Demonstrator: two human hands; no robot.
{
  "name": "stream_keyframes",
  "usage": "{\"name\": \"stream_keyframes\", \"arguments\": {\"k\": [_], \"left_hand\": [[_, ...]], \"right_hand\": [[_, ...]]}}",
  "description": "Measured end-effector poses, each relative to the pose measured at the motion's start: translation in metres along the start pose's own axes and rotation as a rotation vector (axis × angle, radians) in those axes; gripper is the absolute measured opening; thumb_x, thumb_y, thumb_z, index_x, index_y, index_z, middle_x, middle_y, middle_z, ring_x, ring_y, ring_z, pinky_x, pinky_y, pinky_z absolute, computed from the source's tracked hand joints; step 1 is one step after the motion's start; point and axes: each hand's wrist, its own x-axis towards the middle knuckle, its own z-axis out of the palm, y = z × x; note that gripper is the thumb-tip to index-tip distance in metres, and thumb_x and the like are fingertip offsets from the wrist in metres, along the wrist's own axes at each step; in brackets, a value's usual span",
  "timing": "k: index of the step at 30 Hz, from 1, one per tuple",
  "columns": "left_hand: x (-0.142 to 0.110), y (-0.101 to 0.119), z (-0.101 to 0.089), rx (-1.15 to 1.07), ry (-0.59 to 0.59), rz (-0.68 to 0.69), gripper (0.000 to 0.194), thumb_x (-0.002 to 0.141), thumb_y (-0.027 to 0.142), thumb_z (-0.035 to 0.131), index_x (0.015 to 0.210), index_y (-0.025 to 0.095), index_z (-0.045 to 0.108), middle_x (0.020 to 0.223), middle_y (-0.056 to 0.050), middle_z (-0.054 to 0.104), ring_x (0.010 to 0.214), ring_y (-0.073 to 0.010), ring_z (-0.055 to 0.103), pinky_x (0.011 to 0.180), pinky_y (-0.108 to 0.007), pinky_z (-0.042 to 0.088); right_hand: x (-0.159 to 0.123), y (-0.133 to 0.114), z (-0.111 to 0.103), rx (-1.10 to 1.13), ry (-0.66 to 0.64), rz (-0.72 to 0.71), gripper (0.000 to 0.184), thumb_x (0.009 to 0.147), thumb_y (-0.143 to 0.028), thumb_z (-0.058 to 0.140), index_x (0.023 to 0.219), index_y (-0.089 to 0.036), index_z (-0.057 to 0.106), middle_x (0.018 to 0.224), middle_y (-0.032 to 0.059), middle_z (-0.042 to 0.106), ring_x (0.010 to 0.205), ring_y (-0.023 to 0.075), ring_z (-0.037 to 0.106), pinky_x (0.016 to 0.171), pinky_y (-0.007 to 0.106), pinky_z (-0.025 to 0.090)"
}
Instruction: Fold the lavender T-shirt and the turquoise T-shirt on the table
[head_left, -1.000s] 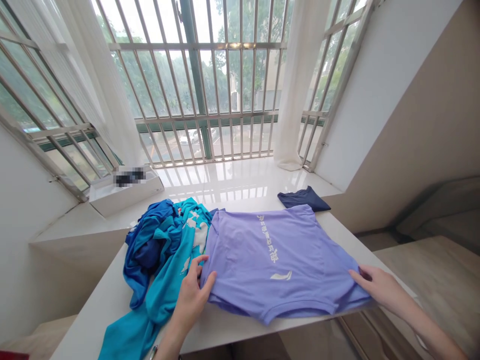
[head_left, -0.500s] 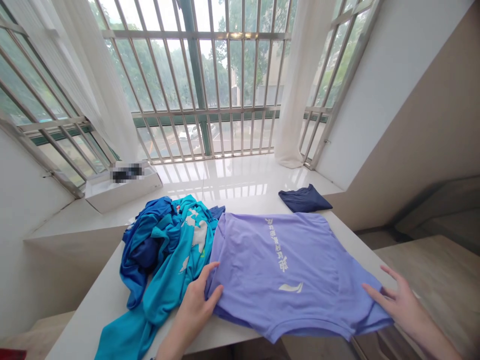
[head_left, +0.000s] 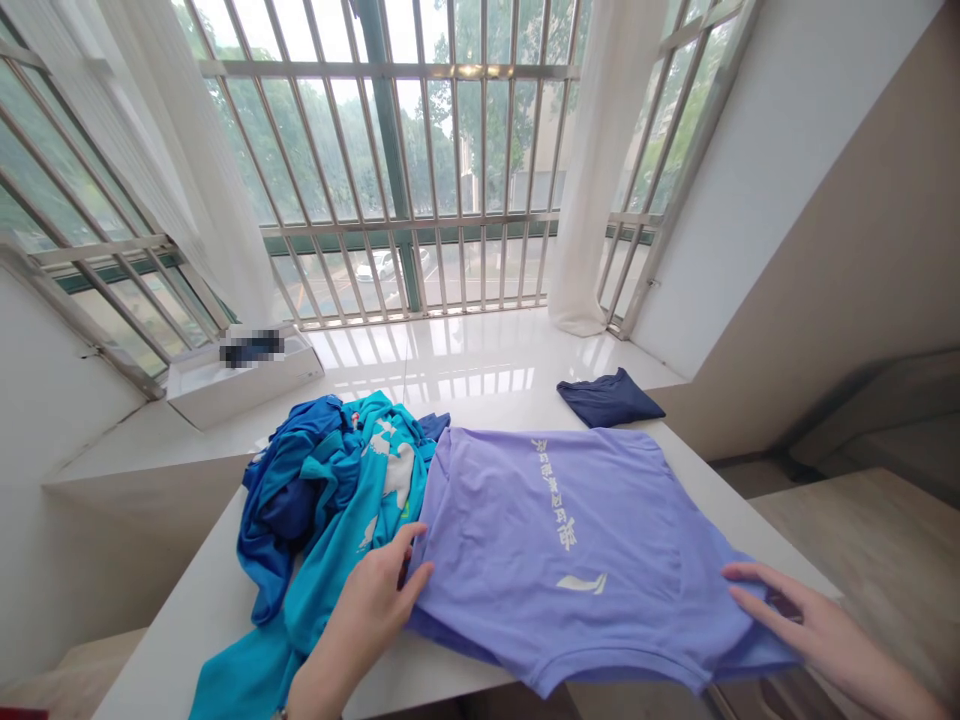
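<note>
The lavender T-shirt (head_left: 570,560) lies on the tabletop (head_left: 442,675) between the half-open left hand (head_left: 367,610) and right hand (head_left: 795,620), both touching its edges; any grip is unclear.

A lavender T-shirt (head_left: 570,550) lies flat, white print inverted.

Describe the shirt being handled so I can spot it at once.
Below the barred window, on the white table, lies a lavender T-shirt with white lettering. Unlike the blue clothing heap beside it, it lies spread out between the left hand and right hand.
</note>
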Motion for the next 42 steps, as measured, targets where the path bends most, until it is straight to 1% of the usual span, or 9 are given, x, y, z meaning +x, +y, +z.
{"name": "stream_keyframes", "arguments": {"k": [4, 7, 12, 16, 22, 28, 31, 34, 42], "left_hand": [[0.043, 0.018, -0.028, 0.094, 0.145, 0.119, 0.033, 0.093, 0.039, 0.048, 0.118, 0.021, 0.06, 0.098, -0.007, 0.071, 0.087, -0.0226, 0.067, 0.075, -0.03, 0.049], [0.093, 0.033, -0.041, 0.213, 0.131, 0.157, 0.028, 0.093, 0.037, 0.049, 0.11, 0.02, 0.063, 0.095, -0.007, 0.072, 0.086, -0.0225, 0.068, 0.071, -0.028, 0.048], [0.172, 0.041, -0.037, 0.399, 0.052, 0.143, 0.025, 0.091, 0.031, 0.052, 0.108, 0.018, 0.066, 0.093, -0.009, 0.073, 0.087, -0.0236, 0.068, 0.07, -0.028, 0.045], [0.207, 0.034, -0.025, 0.422, -0.003, 0.138, 0.021, 0.087, 0.028, 0.058, 0.098, 0.016, 0.07, 0.091, -0.011, 0.073, 0.085, -0.025, 0.068, 0.069, -0.028, 0.045], [0.223, 0.02, -0.019, 0.391, 0.017, 0.097, 0.018, 0.085, 0.02, 0.055, 0.093, 0.014, 0.071, 0.091, -0.012, 0.074, 0.085, -0.0236, 0.068, 0.071, -0.028, 0.045], [0.224, 0.017, -0.026, 0.347, 0.047, 0.102, 0.026, 0.078, 0.011, 0.058, 0.1, 0.019, 0.07, 0.095, -0.006, 0.074, 0.088, -0.0203, 0.068, 0.072, -0.024, 0.046], [0.224, 0.017, -0.031, 0.264, 0.056, 0.162, 0.023, 0.08, 0.013, 0.057, 0.098, 0.019, 0.07, 0.09, -0.005, 0.074, 0.084, -0.0188, 0.068, 0.071, -0.024, 0.046], [0.226, 0.014, -0.03, 0.192, -0.04, 0.229, 0.023, 0.079, 0.014, 0.059, 0.098, 0.018, 0.07, 0.084, -0.004, 0.074, 0.079, -0.0182, 0.068, 0.068, -0.023, 0.047], [0.232, -0.004, -0.017, 0.294, -0.164, 0.261, 0.037, 0.07, 0.011, 0.06, 0.104, 0.022, 0.071, 0.086, -0.002, 0.073, 0.079, -0.0194, 0.067, 0.064, -0.024, 0.045]], "right_hand": [[0.042, -0.001, -0.016, 0.008, -0.024, 0.007, 0.049, 0.062, -0.064, 0.065, 0.09, -0.026, 0.077, 0.105, 0.0107, 0.076, 0.091, 0.0335, 0.071, 0.072, 0.04, 0.058], [0.087, -0.014, -0.018, 0.053, -0.033, 0.026, 0.048, 0.066, -0.063, 0.064, 0.093, -0.024, 0.075, 0.103, 0.0105, 0.076, 0.091, 0.032, 0.071, 0.074, 0.039, 0.057], [0.163, -0.031, 0.002, 0.09, -0.094, 0.028, 0.042, 0.069, -0.057, 0.064, 0.089, -0.021, 0.074, 0.096, 0.0102, 0.077, 0.083, 0.0288, 0.072, 0.072, 0.036, 0.056], [0.208, -0.028, 0.025, 0.042, -0.089, 0.103, 0.039, 0.069, -0.051, 0.068, 0.087, -0.017, 0.073, 0.092, 0.0128, 0.077, 0.074, 0.0271, 0.071, 0.063, 0.034, 0.054], [0.233, -0.033, 0.04, 0.059, -0.179, 0.103, 0.036, 0.062, -0.054, 0.076, 0.072, -0.019, 0.074, 0.072, 0.0086, 0.075, 0.061, 0.0216, 0.066, 0.051, 0.028, 0.046], [0.224, -0.042, 0.036, 0.255, -0.336, 0.153, 0.051, 0.057, -0.067, 0.074, 0.072, -0.019, 0.069, 0.053, -0.0011, 0.057, 0.043, 0.0101, 0.042, 0.04, 0.024, 0.03], [0.219, -0.042, 0.035, 0.325, -0.295, 0.189, 0.052, 0.056, -0.067, 0.076, 0.075, -0.019, 0.067, 0.055, -0.0021, 0.056, 0.047, 0.0099, 0.043, 0.042, 0.023, 0.032], [0.216, -0.041, 0.034, 0.363, -0.265, 0.194, 0.053, 0.057, -0.066, 0.077, 0.077, -0.018, 0.068, 0.058, -0.0017, 0.056, 0.051, 0.0105, 0.046, 0.045, 0.023, 0.036], [0.215, -0.038, 0.036, 0.409, -0.257, 0.204, 0.051, 0.06, -0.064, 0.077, 0.082, -0.019, 0.067, 0.064, -0.002, 0.058, 0.056, 0.0108, 0.048, 0.05, 0.023, 0.038]]}}
